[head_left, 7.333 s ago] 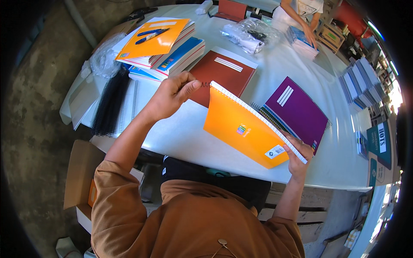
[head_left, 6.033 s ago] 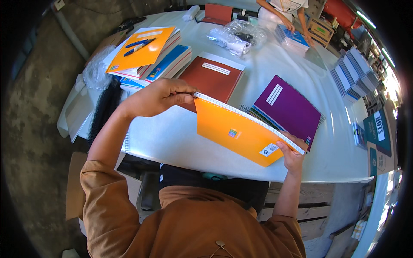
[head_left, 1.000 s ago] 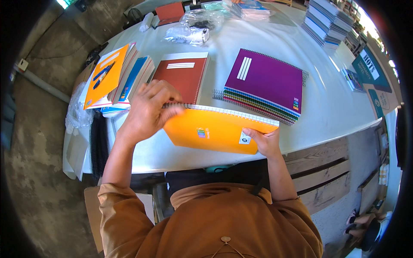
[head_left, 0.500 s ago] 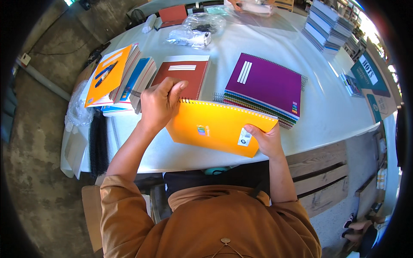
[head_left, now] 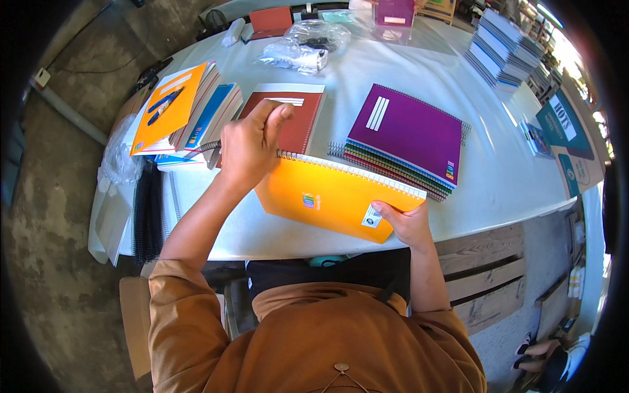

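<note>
My right hand [head_left: 407,221] grips the right end of a yellow notebook [head_left: 327,200], thumb on its cover beside a white label. The notebook is tilted, its row of punched holes along the upper edge. At the upper left corner my left hand [head_left: 252,144] is closed, fingers curled round a dark spiral binding coil [head_left: 208,148] whose free end sticks out to the left. Part of the coil runs through the holes right of that hand. My left fingertips are partly hidden. Behind lie a brown-red notebook [head_left: 298,128] and a stack of spiral notebooks with a purple one [head_left: 406,134] on top.
At the left stands a notebook pile with an orange cover [head_left: 169,111] and pens [head_left: 164,105] on it. Black coils [head_left: 148,213] hang at the table's [head_left: 485,177] left edge. Plastic wrap [head_left: 298,56], a tall notebook stack [head_left: 501,52] and a carton [head_left: 573,131] stand farther off.
The coil now reaches farther right through the notebook's holes. My left hand has turned slightly at the corner; my right hand keeps its grip. A purple notebook has appeared at the table's far side.
</note>
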A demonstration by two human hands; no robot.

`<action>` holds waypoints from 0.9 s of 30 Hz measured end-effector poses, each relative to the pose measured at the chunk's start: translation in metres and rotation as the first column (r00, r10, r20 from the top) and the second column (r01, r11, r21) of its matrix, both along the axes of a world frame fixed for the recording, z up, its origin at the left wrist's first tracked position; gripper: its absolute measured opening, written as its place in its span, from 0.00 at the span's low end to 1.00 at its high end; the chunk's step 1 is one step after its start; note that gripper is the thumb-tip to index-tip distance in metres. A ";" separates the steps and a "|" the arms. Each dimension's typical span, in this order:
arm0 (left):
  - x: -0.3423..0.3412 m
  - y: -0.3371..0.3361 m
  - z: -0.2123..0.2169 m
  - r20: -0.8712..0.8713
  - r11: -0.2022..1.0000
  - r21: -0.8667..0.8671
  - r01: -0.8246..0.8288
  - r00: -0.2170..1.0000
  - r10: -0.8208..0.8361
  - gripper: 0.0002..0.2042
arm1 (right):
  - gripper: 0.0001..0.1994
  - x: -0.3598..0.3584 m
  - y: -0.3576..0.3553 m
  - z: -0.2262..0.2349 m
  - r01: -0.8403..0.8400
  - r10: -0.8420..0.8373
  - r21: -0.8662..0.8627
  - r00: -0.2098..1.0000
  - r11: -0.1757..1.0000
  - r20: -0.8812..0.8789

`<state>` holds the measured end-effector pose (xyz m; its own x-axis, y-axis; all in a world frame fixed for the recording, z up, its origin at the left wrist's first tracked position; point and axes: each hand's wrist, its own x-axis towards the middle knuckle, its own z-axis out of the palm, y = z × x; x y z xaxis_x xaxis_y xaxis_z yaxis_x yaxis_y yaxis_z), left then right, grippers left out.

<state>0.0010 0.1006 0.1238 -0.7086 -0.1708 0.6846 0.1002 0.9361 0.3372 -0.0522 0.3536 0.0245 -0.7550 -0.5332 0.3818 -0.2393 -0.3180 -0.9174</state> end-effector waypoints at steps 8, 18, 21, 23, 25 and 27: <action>-0.003 -0.010 0.010 -0.720 0.923 -0.304 -0.234 0.691 -0.062 0.45 | 0.16 0.004 -0.002 0.009 0.065 0.023 0.163 0.873 0.985 -0.487; 0.028 -0.007 -0.065 -0.289 0.924 -0.381 0.012 0.948 -0.131 0.42 | 0.19 0.019 -0.012 0.013 0.054 0.024 0.100 0.756 0.994 -0.655; 0.057 0.009 -0.108 -0.106 0.897 -0.378 0.231 0.951 -0.289 0.43 | 0.19 0.019 -0.010 0.009 0.114 -0.024 0.095 0.757 0.989 -0.653; 0.050 0.025 -0.074 -0.239 0.819 -0.574 0.000 0.956 -0.168 0.46 | 0.19 0.017 -0.007 0.003 0.040 0.007 0.057 0.759 0.998 -0.652; 0.058 0.035 -0.071 -0.429 0.687 -0.656 -0.311 0.903 -0.001 0.47 | 0.20 0.026 -0.007 0.006 0.089 0.031 0.139 0.729 0.986 -0.684; 0.066 0.025 -0.106 -0.264 0.826 -0.564 -0.022 0.952 -0.154 0.50 | 0.19 0.032 -0.021 0.011 0.031 0.026 0.070 0.719 0.997 -0.694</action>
